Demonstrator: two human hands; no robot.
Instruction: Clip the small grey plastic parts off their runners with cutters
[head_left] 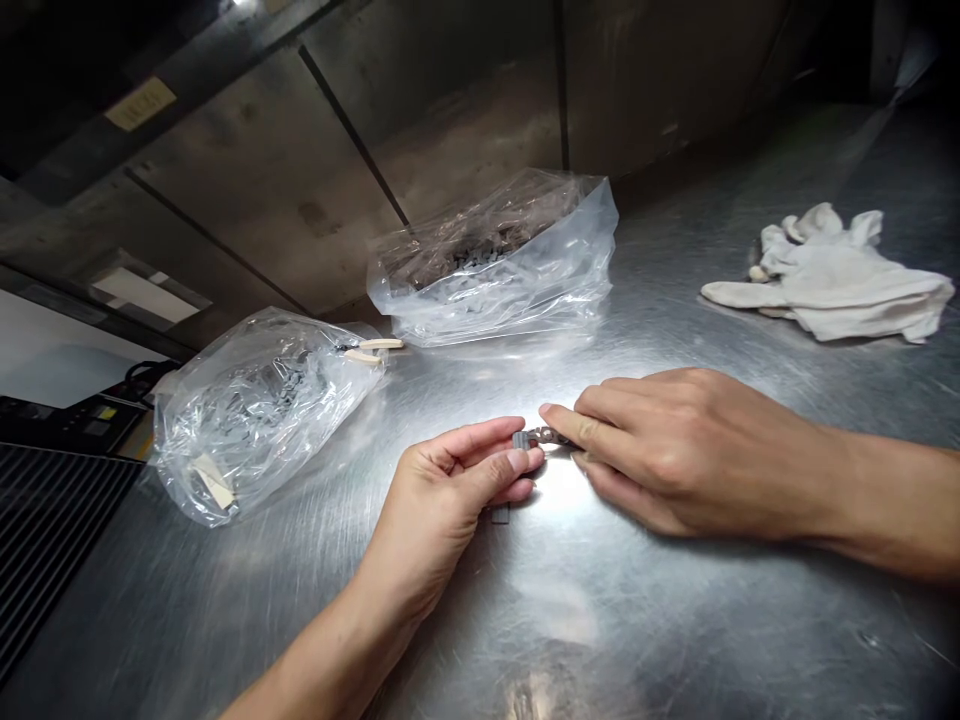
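Note:
My left hand point(450, 490) and my right hand point(660, 450) meet at the middle of a steel table point(600, 620). Both pinch a small grey metal part point(536, 436) between thumb and fingertips, the left from the left side, the right from the right. The part is tiny and partly hidden by my fingers. A second small dark piece point(500, 514) lies on the table just under my left hand.
Two clear plastic bags of small dark parts lie behind my hands: one at the left point(255, 410), one at the centre back point(495, 260). A pair of white cloth gloves point(832, 275) lies at the far right. A steel wall rises behind the table.

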